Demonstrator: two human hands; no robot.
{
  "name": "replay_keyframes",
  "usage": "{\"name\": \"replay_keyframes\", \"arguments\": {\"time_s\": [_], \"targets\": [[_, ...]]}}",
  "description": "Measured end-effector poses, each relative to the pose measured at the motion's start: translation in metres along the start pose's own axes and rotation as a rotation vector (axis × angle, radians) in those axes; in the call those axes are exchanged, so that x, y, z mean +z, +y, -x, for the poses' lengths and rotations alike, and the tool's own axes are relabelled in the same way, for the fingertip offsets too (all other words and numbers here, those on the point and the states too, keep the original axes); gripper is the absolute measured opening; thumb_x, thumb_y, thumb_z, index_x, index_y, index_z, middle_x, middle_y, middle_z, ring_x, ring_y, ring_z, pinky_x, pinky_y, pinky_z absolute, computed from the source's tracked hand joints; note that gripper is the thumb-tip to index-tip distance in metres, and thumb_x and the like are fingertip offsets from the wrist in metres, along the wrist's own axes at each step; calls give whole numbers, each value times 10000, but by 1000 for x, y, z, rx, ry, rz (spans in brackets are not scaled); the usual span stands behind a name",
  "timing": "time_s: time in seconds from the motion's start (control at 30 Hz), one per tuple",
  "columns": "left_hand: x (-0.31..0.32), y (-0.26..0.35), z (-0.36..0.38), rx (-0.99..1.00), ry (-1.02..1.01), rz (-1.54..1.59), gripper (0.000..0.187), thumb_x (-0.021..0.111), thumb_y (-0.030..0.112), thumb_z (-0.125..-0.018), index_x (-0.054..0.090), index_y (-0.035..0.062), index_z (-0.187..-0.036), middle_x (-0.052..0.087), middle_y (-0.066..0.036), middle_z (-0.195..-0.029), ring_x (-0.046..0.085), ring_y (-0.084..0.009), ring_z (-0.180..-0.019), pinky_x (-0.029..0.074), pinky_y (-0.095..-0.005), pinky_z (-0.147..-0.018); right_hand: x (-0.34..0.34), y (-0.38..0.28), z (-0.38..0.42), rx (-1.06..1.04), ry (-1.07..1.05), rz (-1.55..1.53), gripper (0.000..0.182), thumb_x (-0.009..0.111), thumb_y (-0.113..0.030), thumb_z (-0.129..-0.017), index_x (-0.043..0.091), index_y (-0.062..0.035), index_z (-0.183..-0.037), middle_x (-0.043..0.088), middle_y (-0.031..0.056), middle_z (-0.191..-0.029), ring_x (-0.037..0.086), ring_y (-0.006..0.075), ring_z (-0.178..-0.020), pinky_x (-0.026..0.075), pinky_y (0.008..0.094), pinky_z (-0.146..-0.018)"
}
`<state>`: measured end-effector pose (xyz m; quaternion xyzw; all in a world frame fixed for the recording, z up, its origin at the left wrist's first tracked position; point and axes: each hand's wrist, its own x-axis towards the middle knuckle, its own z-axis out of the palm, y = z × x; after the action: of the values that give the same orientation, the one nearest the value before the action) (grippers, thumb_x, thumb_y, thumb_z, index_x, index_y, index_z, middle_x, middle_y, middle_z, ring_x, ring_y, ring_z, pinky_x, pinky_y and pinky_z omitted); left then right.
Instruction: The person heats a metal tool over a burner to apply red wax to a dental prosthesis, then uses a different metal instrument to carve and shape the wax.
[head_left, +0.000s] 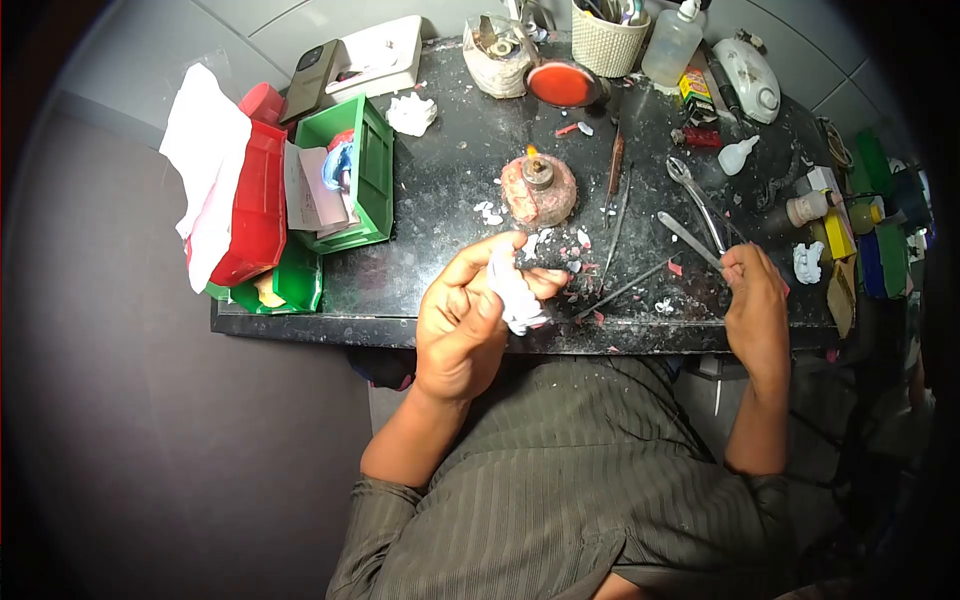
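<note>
My left hand (462, 325) is closed around a white plaster dental cast (514, 292), held up in front of the bench's near edge. Over at the right, my right hand (757, 305) grips a flat metal spatula (690, 238), its blade pointing away to the upper left. The spatula's handle is hidden by the fingers. Shiny pliers (693, 195) lie just beyond this hand. Beyond the cast stands a spirit burner (540, 192) with a small yellow flame. Thin metal tools (622, 215) and pink and white scraps lie between the burner and my right hand.
Red bin (243, 215) and green bin (374, 180) stand at the left. A phone (311, 75), white tray (385, 55), woven cup (608, 42) and clear bottle (673, 48) line the back. Another white cast (807, 262) sits at the right, near small bottles.
</note>
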<state>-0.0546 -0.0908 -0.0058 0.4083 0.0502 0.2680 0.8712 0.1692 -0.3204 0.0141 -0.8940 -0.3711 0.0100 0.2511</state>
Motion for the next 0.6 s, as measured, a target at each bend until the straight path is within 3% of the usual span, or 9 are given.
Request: {"name": "replay_keyframes", "arguments": {"time_s": [0.03,0.07,0.17,0.2,0.27,0.3,0.47,0.53,0.6], "targets": [[-3,-4,-1,85,-50,-28,551,669,167,-963,402,-46,-1395,702,-231,-1115,637,-392,-1170,452,-496,-1057,-2,-5,0,38,24,-118,86,506,52,-962,569,5,-996,595,174,-928,607,330,-909,478,390,-850],[-2,-6,0,81,-50,-28,551,669,167,-963,402,-46,-1395,702,-231,-1115,637,-392,-1170,452,-496,-1057,-5,-6,-1,43,23,-118,86,506,52,-962,569,5,-996,595,174,-928,607,330,-909,478,390,-850],[5,-11,2,279,-39,-278,395,643,-81,-915,400,-17,-1220,660,-314,-1186,608,-382,-1235,407,-515,-1115,-6,1,-6,87,29,-465,123,481,-57,-1047,575,8,-1002,578,68,-893,545,157,-863,484,316,-828],[6,-15,2,274,-39,-277,395,643,-81,-915,400,-17,-1220,660,-314,-1186,608,-382,-1235,407,-515,-1115,-6,1,-7,92,28,-465,123,481,-57,-1047,575,8,-1002,578,68,-893,545,157,-863,484,316,-828],[9,-22,2,473,-56,-506,385,656,-91,-902,406,-1,-1181,652,-327,-1195,590,-412,-1253,395,-535,-1115,-3,-7,-9,11,-48,-1100,148,480,-100,-1064,572,6,-1015,587,54,-907,557,129,-859,498,314,-847],[6,-25,1,524,-85,-595,419,688,-94,-875,400,9,-1162,649,-329,-1204,577,-439,-1263,387,-539,-1115,-2,-25,-9,-66,-11,-1110,143,504,-121,-1060,561,5,-1024,587,66,-899,584,123,-817,526,315,-844],[6,-27,0,671,-110,-878,495,757,-78,-817,400,0,-1151,667,-338,-1151,623,-431,-1211,420,-533,-1081,16,-85,5,-376,139,-1174,116,611,63,-944,592,64,-1059,703,178,-930,736,264,-859,619,359,-782],[9,-26,1,748,-98,-996,485,762,-69,-816,407,-5,-1140,678,-342,-1113,653,-426,-1165,471,-536,-1029,15,-95,5,-597,107,-961,122,678,82,-889,629,72,-1000,704,246,-998,735,322,-954,619,383,-840],[6,-23,0,784,-126,-1064,487,759,-64,-818,407,-4,-1150,681,-336,-1109,660,-431,-1150,492,-539,-1002,21,-104,6,-704,99,-844,204,705,83,-864,640,78,-1057,701,238,-1043,726,332,-994,616,384,-867]]}}
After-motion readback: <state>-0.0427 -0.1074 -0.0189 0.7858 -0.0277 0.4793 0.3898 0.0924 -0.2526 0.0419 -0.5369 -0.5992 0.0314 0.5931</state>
